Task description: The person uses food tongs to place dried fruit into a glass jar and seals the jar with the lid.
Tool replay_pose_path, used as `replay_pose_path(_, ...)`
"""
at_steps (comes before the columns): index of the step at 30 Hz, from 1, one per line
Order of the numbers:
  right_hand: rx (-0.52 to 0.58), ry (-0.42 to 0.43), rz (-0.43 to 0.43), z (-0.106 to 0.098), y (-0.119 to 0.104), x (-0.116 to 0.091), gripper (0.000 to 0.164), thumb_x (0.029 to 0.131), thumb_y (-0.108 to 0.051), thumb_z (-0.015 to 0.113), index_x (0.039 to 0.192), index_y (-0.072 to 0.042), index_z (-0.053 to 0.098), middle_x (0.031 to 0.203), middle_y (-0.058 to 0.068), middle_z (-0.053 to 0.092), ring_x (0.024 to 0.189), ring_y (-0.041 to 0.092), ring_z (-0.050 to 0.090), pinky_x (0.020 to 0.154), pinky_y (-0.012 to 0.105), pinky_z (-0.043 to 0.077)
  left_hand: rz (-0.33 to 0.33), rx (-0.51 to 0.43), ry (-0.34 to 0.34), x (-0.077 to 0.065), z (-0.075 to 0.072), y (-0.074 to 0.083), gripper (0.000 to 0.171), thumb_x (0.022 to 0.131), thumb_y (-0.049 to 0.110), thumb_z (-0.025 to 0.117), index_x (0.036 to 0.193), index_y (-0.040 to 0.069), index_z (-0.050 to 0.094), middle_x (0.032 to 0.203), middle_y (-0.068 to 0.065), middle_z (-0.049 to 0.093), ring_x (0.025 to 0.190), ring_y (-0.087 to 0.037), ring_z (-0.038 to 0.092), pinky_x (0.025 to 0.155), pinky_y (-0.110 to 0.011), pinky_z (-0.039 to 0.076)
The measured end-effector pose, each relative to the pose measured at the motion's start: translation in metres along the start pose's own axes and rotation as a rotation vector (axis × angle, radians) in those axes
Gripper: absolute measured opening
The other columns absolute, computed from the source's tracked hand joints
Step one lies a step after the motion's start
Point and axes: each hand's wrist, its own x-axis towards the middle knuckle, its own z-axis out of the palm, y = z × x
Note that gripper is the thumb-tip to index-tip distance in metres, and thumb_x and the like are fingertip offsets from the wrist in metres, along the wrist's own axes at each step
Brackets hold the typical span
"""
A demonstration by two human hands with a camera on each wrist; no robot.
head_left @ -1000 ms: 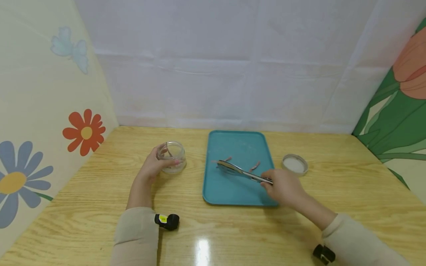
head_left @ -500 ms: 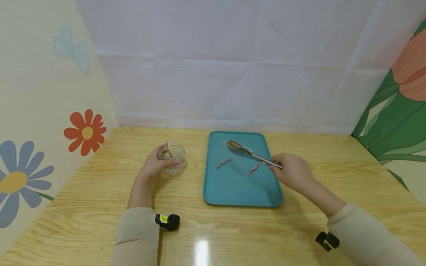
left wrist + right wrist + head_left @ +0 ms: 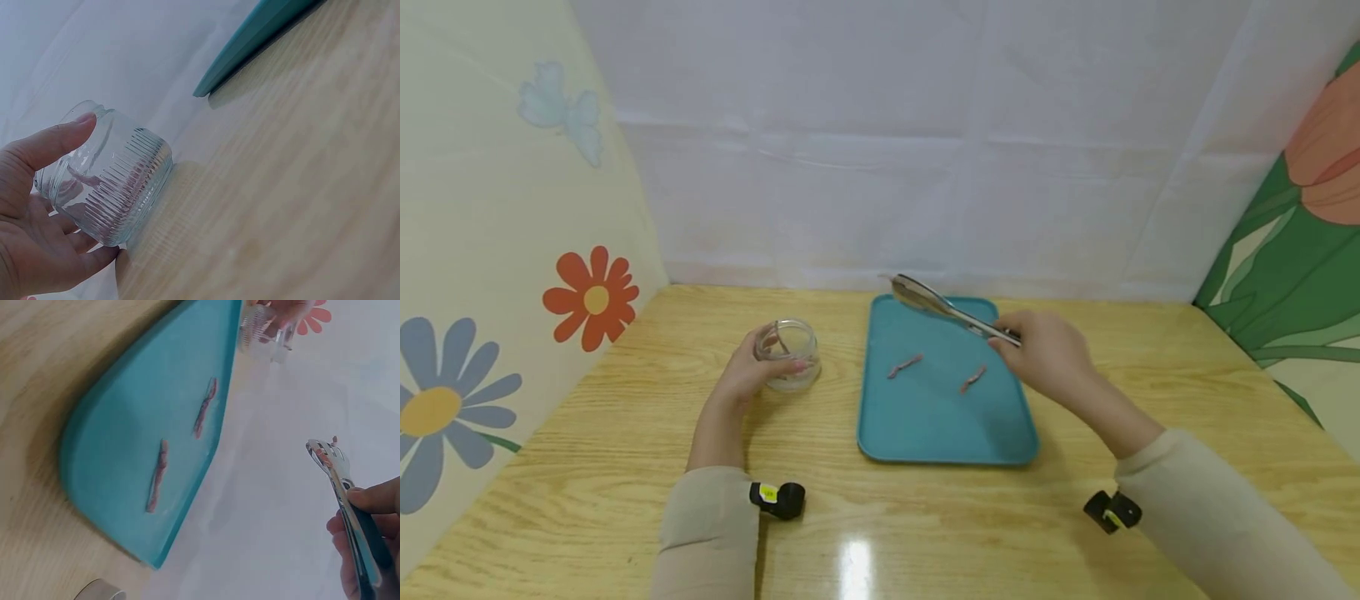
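My left hand (image 3: 752, 367) grips a clear glass jar (image 3: 792, 371) without a lid, which stands on the table. Ribs mark the lower wall of the jar in the left wrist view; pinkish shapes show through the glass, and I cannot tell whether they are fingers or contents. Metal tongs (image 3: 936, 302) are held in my right hand (image 3: 1052, 354), raised over the far part of a blue tray (image 3: 940, 425). Between the tong tips is a small pinkish piece (image 3: 321, 451). Two thin pinkish-brown strips (image 3: 906, 367) lie apart on the tray.
The tray stands right of the jar on a wood-grain table (image 3: 820, 517). A round metal lid (image 3: 100, 591) lies beyond the tray; in the head view my right hand hides it. A white cloth (image 3: 880, 150) hangs behind.
My right hand has lifted the tongs, with the pinkish piece, from low over the tray up toward its far edge. My left hand and the jar have stayed still.
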Motion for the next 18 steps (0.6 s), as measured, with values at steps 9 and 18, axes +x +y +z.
replay_pose_path(9,0.038,0.03,-0.03,0.005,-0.022,0.015,0.017,0.082,-0.021,0.06,0.092,-0.008,0.067,0.057,-0.002,0.052,0.04,0.012,0.035,0.036,0.025,0.024,-0.003,0.005,0.004,0.001,-0.001,-0.001,0.098,0.066,0.023,0.075,0.139,0.013,0.01,0.139,-0.012,0.017,0.123,-0.032,0.018,0.097,-0.048,0.012)
replay_pose_path(18,0.086,0.044,-0.039,0.017,-0.048,0.028,0.021,0.082,-0.024,0.06,0.097,-0.011,0.066,0.066,-0.001,0.057,0.044,0.012,0.04,0.036,0.025,0.028,-0.006,0.004,0.007,0.002,0.0,0.0,0.099,0.066,0.021,0.076,0.139,0.011,0.01,0.139,-0.012,0.017,0.123,-0.032,0.019,0.098,-0.047,0.012)
